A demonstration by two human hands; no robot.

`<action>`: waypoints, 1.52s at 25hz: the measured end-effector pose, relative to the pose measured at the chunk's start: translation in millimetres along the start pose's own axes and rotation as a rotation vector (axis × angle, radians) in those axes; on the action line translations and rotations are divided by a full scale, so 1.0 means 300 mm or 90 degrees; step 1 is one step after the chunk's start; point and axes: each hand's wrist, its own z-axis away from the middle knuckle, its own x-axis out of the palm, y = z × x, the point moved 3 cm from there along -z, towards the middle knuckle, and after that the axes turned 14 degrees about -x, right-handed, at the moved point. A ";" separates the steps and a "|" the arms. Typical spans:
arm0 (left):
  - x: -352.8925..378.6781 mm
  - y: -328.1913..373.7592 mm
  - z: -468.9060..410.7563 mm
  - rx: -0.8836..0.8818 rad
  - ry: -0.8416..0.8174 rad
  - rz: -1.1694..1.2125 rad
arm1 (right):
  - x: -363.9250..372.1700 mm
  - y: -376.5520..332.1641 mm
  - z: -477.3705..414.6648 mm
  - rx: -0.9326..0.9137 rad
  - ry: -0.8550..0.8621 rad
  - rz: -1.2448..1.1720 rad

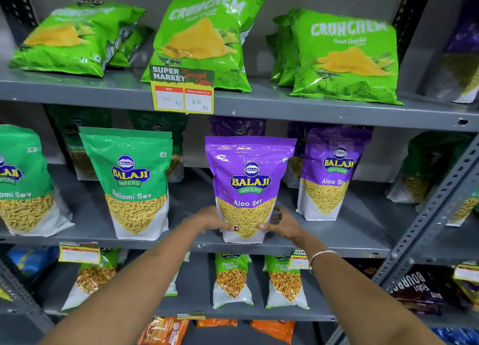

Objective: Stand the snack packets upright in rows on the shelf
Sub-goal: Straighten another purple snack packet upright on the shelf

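Observation:
A purple Aloo Sev packet (248, 178) stands upright at the front edge of the middle grey shelf (324, 243). My left hand (211, 219) grips its lower left side and my right hand (281, 223) grips its lower right side, thumbs on the front. A second purple Aloo Sev packet (334, 173) stands to its right, with more purple packets behind both. Green Ratlami Sev packets (134, 184) stand upright to the left, another (23, 181) at the far left edge.
Light-green Crunchem bags (207, 36) lean on the top shelf above a price tag (182, 92). Chana Garam packets (232, 280) stand on the lower shelf. A perforated metal upright (440, 197) runs down the right side, with dark packets beyond it.

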 end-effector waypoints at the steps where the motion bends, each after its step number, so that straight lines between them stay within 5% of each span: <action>1: -0.007 -0.005 0.008 -0.074 -0.057 -0.058 | -0.030 0.010 0.002 0.010 0.025 0.036; 4: 0.013 0.035 0.055 -0.192 -0.224 -0.170 | -0.184 0.056 0.014 0.040 0.145 0.146; 7: 0.128 0.202 0.083 -0.091 -0.329 -0.176 | -0.379 0.116 0.023 0.085 0.246 0.191; 11: 0.281 0.510 0.046 0.111 -0.227 0.019 | -0.625 0.165 -0.026 0.062 0.338 0.183; 15: 0.359 0.752 -0.079 0.150 -0.005 0.378 | -0.715 0.240 -0.138 0.033 0.168 -0.122; 18: 0.408 0.808 -0.149 0.114 0.010 0.487 | -0.716 0.261 -0.171 -0.006 0.052 -0.261; 25: 0.447 0.778 -0.074 0.079 0.106 0.472 | -0.740 0.260 -0.081 -0.010 0.058 -0.168; 38: 0.480 0.701 0.061 0.087 0.056 0.336 | -0.734 0.209 0.142 0.003 0.083 -0.063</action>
